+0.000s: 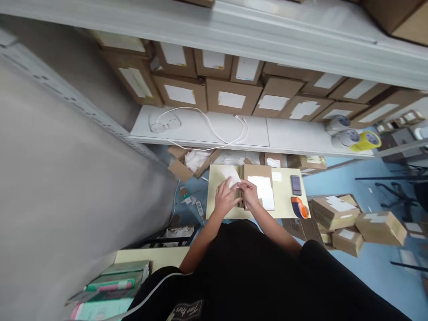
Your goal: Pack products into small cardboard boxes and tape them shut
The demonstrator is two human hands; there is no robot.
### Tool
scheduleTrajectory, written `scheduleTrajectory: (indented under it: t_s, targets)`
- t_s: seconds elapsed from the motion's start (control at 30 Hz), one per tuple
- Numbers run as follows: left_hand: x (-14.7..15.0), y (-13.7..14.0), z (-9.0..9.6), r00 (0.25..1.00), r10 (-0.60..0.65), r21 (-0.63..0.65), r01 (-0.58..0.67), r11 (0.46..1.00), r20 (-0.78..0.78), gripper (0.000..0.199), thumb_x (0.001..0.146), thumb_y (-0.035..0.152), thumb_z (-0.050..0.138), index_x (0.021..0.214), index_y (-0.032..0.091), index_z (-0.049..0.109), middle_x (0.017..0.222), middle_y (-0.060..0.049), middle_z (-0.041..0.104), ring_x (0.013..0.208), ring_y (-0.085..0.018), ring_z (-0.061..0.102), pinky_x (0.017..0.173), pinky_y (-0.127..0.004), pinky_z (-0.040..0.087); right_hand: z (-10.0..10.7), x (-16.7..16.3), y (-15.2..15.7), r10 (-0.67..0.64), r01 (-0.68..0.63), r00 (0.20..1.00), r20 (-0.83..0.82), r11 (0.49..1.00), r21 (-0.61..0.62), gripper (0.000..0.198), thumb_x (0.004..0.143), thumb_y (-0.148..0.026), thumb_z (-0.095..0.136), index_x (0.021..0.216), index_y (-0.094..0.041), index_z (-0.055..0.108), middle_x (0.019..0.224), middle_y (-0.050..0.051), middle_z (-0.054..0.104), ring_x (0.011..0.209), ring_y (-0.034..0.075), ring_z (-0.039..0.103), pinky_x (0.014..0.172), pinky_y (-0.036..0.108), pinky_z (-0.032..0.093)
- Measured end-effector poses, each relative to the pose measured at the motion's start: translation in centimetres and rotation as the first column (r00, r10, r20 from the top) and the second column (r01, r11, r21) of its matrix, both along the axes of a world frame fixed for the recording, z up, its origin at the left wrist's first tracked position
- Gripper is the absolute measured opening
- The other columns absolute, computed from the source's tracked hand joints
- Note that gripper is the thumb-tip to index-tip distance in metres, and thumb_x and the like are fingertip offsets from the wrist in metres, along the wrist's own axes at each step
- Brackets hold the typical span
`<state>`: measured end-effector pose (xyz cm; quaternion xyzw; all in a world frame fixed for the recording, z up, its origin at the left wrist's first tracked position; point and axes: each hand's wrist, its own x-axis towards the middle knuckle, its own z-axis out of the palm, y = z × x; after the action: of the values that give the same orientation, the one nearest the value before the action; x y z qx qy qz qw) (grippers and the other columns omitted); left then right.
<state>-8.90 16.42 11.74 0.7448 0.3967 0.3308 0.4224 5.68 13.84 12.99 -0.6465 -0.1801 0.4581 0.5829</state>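
Both hands meet over a white paper sheet (230, 173), which looks like a label and stands up from the small table (286, 207). My left hand (224, 199) has its fingers closed on the sheet's lower left edge. My right hand (250, 195) pinches the sheet's lower right corner. Just beneath and right of my right hand lies a brown cardboard box (257, 170) with white paper (266, 194) on its top. My hands hide part of the box's left side.
An orange and blue tape dispenser (299, 207) and a phone (296, 185) lie at the table's right. Glasses (165, 126), a white cable (214, 129) and tape rolls (366, 141) sit on the shelf. Stacked boxes (230, 99) stand behind; parcels (347, 223) fill the floor at right.
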Motion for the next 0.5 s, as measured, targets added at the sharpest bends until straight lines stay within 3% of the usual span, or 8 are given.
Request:
scheduleTrajectory:
  t_s: [0.07,0.13,0.2,0.3,0.4,0.5]
  targets:
    - [2.6,-0.7,-0.4,1.0,-0.006,-0.024,0.007,1.0,0.029,0.052,0.074,0.047,0.09,0.121,0.028,0.076,0.157,-0.015,0.053,0.146,-0.041,0.043,0.121,-0.053,0.032,-0.3,3.0,-1.0,-0.149,0.149,0.989,0.013,0.989,-0.003,0.03,0.069,-0.045,0.083,0.087,-0.023,0.078,0.087,0.004,0.079,0.081,0.021,0.07,0.076,0.036,0.057]
    - [4.9,-1.0,-1.1,0.987,0.146,-0.149,-0.134,0.98,0.072,0.044,0.081,0.051,0.083,0.116,0.025,0.074,0.146,-0.017,0.061,0.138,-0.037,0.052,0.115,-0.05,0.039,-0.8,5.6,-2.0,-0.228,0.227,0.974,-0.014,0.974,-0.024,0.029,0.065,-0.043,0.085,0.085,-0.023,0.077,0.085,0.004,0.078,0.078,0.021,0.07,0.072,0.036,0.057]
    - [7.1,-0.7,-2.1,0.961,0.252,-0.349,-0.2,0.915,0.11,0.037,0.085,0.053,0.076,0.106,0.022,0.07,0.119,-0.014,0.072,0.117,-0.031,0.065,0.101,-0.043,0.05,-1.5,7.5,-3.0,-0.254,0.25,0.966,-0.057,0.966,-0.058,0.03,0.062,-0.04,0.087,0.084,-0.023,0.076,0.084,0.004,0.077,0.074,0.02,0.069,0.07,0.036,0.058]
    - [10.1,0.1,-3.4,0.961,0.215,-0.53,-0.093,0.843,0.174,0.034,0.078,0.049,0.078,0.086,0.022,0.06,0.082,-0.002,0.068,0.082,-0.02,0.068,0.08,-0.031,0.052,-2.7,9.3,-4.2,-0.28,0.267,0.952,-0.126,0.957,-0.11,0.034,0.059,-0.039,0.089,0.085,-0.022,0.076,0.085,0.004,0.077,0.073,0.019,0.068,0.07,0.035,0.058]
    - [12.2,0.7,-4.1,0.968,0.204,-0.523,-0.1,0.847,0.146,0.031,0.074,0.04,0.079,0.077,0.022,0.054,0.072,0.003,0.063,0.07,-0.015,0.063,0.072,-0.026,0.049,-4.1,10.9,-4.3,-0.289,0.275,0.952,-0.105,0.953,-0.131,0.036,0.06,-0.045,0.088,0.083,-0.021,0.077,0.095,0.005,0.077,0.083,0.02,0.069,0.074,0.033,0.057]
    - [13.4,1.2,-4.5,0.97,0.242,-0.483,-0.196,0.853,0.033,0.023,0.074,0.033,0.077,0.075,0.023,0.056,0.072,0.003,0.064,0.069,-0.015,0.063,0.07,-0.026,0.048,-5.7,12.7,-3.2,-0.205,0.212,0.977,0.065,0.969,-0.126,0.036,0.061,-0.052,0.086,0.077,-0.021,0.076,0.104,0.007,0.076,0.093,0.022,0.068,0.074,0.032,0.055]
